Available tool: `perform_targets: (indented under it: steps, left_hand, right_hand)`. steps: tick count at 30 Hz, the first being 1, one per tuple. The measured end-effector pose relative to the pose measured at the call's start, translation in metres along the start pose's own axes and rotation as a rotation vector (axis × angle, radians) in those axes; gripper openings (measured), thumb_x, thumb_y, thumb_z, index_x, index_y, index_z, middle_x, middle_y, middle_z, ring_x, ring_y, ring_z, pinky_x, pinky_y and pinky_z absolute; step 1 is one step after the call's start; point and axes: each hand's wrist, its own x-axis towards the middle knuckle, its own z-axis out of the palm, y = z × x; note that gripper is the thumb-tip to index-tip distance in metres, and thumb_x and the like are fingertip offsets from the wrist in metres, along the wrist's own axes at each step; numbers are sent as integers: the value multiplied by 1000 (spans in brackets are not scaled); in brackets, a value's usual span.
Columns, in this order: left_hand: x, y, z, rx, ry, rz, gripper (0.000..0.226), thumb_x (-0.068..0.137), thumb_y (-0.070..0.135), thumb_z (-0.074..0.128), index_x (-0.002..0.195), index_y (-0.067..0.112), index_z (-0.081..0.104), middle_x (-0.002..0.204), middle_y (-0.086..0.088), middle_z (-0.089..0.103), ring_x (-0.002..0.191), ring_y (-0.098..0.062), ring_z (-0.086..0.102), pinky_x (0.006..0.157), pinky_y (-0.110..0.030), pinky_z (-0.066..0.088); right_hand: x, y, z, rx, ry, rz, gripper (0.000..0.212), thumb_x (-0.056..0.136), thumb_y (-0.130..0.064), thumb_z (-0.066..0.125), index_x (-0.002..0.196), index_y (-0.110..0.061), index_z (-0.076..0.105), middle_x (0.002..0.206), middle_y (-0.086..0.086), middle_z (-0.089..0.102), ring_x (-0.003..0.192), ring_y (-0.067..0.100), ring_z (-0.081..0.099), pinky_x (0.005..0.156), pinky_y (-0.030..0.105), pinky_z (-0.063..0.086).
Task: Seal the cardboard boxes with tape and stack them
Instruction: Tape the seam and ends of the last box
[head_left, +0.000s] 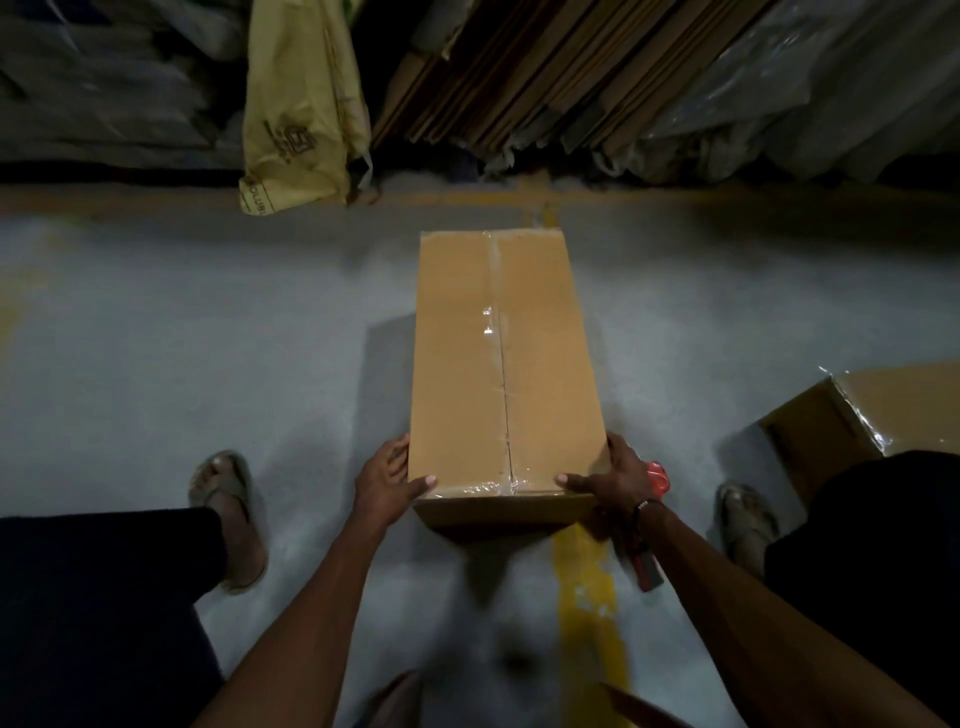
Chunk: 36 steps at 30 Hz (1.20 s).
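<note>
**Taped box gripped at its near end**

The box (506, 358) is long, plain brown cardboard, its 2 top flaps shut and a strip of clear tape (497, 364) running down the seam and over the near edge. It stands on the grey floor (208, 322), its near end over a yellow line (587, 597).

A second box (852, 410), also taped, is cut off at the right. A red tape gun (655, 519) shows behind the right hand (610, 480), mostly hidden; how it is held I cannot tell.

The left hand (387, 480) clasps the near left corner, thumb on top. The right hand clasps the near right corner, thumb on top.
</note>
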Motion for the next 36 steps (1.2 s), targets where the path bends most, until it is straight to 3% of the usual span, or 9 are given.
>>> perform_targets:
  steps: [5,11,15,16,19,22,27,32,36]
  left_hand:
    - [1,3,-9,-55,-88,-25,82,79,-18,76,151,2,43,148,-13,54,135,-26,55,112,-42,45]
    - [1,5,-12,1,-131,-17,80,84,-21,69,155,0,36,150,-12,49,132,-21,52,111,-39,44]
    - [15,3,-6,87,-108,-20,78,82,-11,77,152,8,46,147,-3,55,129,-20,57,108,-40,49]
    - [22,7,-3,84,-100,-9,75,83,-5,80,150,11,50,144,-3,59,127,-21,60,106,-39,50]
    - [49,35,8,70,-69,50,62,87,25,82,144,20,57,129,3,69,119,-19,65,103,-39,52]
    - [88,65,13,209,-35,120,69,80,63,71,140,29,61,133,5,68,123,-19,63,108,-43,49]
    - [163,105,26,310,16,118,75,93,65,62,153,22,46,150,-3,54,140,-29,50,113,-44,43]
    - [190,88,42,229,139,138,70,93,68,59,149,28,49,142,-1,63,129,-28,59,111,-45,46]
    - [177,80,42,182,165,165,62,94,66,59,147,33,52,137,4,66,125,-23,62,109,-40,47]
  right_hand:
    - [2,-2,-7,-31,-70,-6,99,65,-27,96,147,-13,43,140,10,58,123,27,54,95,34,47]
    - [11,-9,-9,-103,-137,68,103,62,-24,98,146,-12,39,137,9,56,125,29,51,100,38,47]
    - [35,-19,-12,-97,-198,140,101,62,-18,97,142,-14,37,128,7,55,114,27,53,76,30,52]
    - [43,-23,-11,-41,-208,130,104,61,-22,97,145,-15,36,131,8,56,116,27,54,78,33,54]
    - [81,-27,-9,124,-187,85,123,46,-63,94,148,-22,40,138,4,59,120,27,59,102,53,51]
    - [116,-40,-7,153,-145,39,120,51,-83,79,149,-28,40,140,-1,58,121,25,58,106,56,47]
    - [159,-77,-3,112,-72,-46,85,91,-72,53,157,-24,29,154,5,47,133,31,51,112,54,41]
    - [170,-72,15,5,129,-111,72,100,-61,47,158,-23,29,153,7,49,134,35,51,111,50,41]
    - [162,-65,14,41,150,-188,66,100,-57,50,157,-26,35,152,3,51,135,30,51,113,52,41]
